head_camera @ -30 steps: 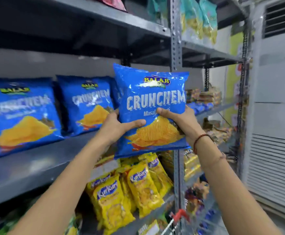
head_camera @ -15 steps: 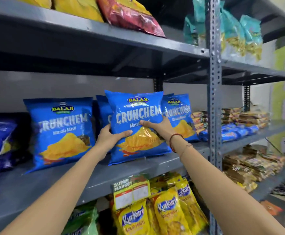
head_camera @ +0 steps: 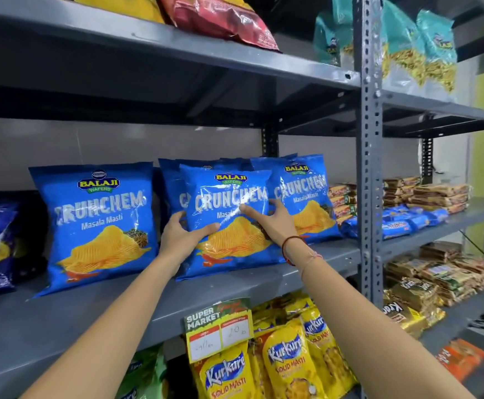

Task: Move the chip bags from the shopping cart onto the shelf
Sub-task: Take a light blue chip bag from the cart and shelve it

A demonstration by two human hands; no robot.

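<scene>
A blue Crunchem chip bag [head_camera: 229,194] stands upright on the grey middle shelf [head_camera: 119,309], held by both hands. My left hand [head_camera: 181,236] grips its left edge with the thumb across the front. My right hand [head_camera: 269,223] holds its right edge, thumb on the front. Behind it stands another blue bag [head_camera: 171,185], mostly hidden. A third blue bag [head_camera: 307,197] stands to the right and a fourth [head_camera: 99,223] to the left. The shopping cart is out of view.
A grey upright post [head_camera: 369,168] bounds the shelf on the right. Biscuit packs [head_camera: 428,194] lie beyond it. Yellow Kurkure bags [head_camera: 289,361] and a price tag [head_camera: 219,326] hang below. Red and yellow bags [head_camera: 217,18] sit on the shelf above.
Both hands have carried the blue bag forward and set its bottom on the middle shelf, between the other blue bags. The view has closed in on the shelf.
</scene>
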